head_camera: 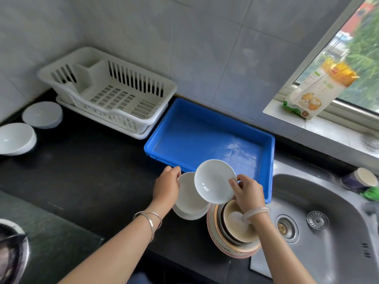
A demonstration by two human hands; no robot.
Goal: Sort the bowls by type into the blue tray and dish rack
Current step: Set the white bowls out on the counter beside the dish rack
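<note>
Home kitchen: sink (320, 203), dish rack (106, 89)

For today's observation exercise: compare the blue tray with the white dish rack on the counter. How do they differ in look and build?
The blue tray has solid, low walls and a flat floor; the white dish rack has slotted walls, a grid floor and stands taller. The tray is one open space, while the rack has a small walled compartment at its back corner. The rack sits on a white drip tray; the tray rests directly on the dark counter. Both are rectangular, hold no dishes, and stand against the tiled wall.
</note>
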